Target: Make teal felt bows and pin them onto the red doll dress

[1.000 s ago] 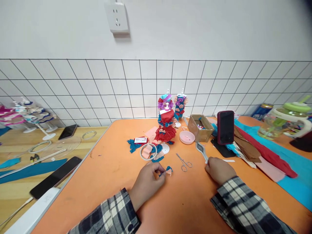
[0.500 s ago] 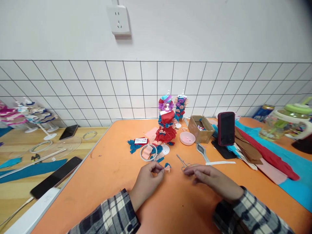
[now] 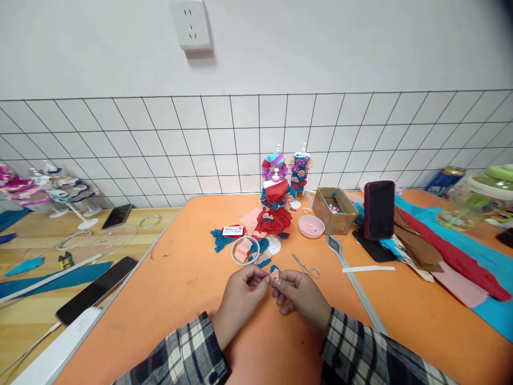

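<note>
Between my hands is a small peach-and-blue crepe scrap (image 3: pixel 274 274), raised just above the orange table. My left hand (image 3: pixel 241 295) pinches its left edge between thumb and fingertips. From the other side, my right hand (image 3: pixel 303 297) is closed on the scrap, its thumb and fingertips pressed together. Small scissors (image 3: pixel 305 267) lie on the table just beyond my right hand, touched by neither hand. Behind the hands stands a small dress form in a ruffled red dress (image 3: pixel 274 219). Near its base are a tape roll (image 3: pixel 233 253) and blue crepe scraps (image 3: pixel 220 240).
A pink dish (image 3: pixel 311 228) and a cardboard box (image 3: pixel 340 220) stand at the back. To the right are an upright phone (image 3: pixel 379 211), crepe sheets (image 3: pixel 481 270) and a jug (image 3: pixel 460 206). Another phone (image 3: pixel 96 289) lies on the wooden table at left.
My right hand has moved left from beside the scissors to the scrap and closed on it. My left hand keeps its pinch. The scissors stay on the table; the view has shifted slightly.
</note>
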{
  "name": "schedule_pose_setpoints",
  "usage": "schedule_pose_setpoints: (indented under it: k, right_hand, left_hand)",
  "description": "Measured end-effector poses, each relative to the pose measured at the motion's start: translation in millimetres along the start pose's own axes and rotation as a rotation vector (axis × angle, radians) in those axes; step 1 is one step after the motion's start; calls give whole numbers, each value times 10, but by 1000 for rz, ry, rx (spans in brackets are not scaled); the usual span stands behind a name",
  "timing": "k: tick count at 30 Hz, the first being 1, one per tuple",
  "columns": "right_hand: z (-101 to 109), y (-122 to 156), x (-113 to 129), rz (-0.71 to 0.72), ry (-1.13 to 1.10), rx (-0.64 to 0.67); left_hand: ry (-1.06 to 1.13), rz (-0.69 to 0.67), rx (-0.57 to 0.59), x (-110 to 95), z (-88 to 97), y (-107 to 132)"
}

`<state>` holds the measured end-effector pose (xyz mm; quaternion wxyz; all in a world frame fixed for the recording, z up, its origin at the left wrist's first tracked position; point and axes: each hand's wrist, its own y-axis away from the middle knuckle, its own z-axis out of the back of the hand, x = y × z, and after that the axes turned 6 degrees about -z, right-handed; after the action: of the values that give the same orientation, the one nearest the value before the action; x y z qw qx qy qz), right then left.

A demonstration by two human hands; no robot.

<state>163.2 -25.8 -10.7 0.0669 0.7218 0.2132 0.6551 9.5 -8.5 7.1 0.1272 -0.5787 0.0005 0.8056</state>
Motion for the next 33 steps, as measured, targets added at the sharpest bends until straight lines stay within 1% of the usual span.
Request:
schedule_pose_setpoints:
  k: [4, 8, 11, 15, 18, 21, 24, 26, 29, 31, 33]
  right_hand:
    - [28, -16, 4, 0, 42, -49]
    - [28, -32, -21, 39, 63, -75]
    - [46, -40, -43, 102, 121, -91]
    - [65, -36, -58, 211, 285, -160]
    - [54, -20, -60, 262, 381, -224]
    - [32, 4, -54, 283, 389, -217]
    - [18, 35, -39, 305, 356, -181]
    - [15, 60, -22, 280, 266, -148]
    - [17, 94, 7, 184, 54, -60]
    - [18, 101, 17, 102, -66, 17]
    - [22, 89, 8, 17, -177, 89]
  left_hand:
    - [-24, -32, 49, 37, -15, 17]
    - [-27, -64, 74, 69, -11, 22]
    - [4, -79, 127, 85, 24, 5]
    - [4, -78, 190, 91, 69, -21]
    - [2, -48, 194, 78, 68, -20]
    - [37, -23, 154, 46, 48, -7]
    - [86, -7, 121, 9, 32, 5]
    - [154, 2, 107, -6, 33, 5]
    - [247, 7, 79, -2, 51, -13]
    - [247, -3, 64, 13, 63, -29]
    - [217, -23, 74, 28, 65, -37]
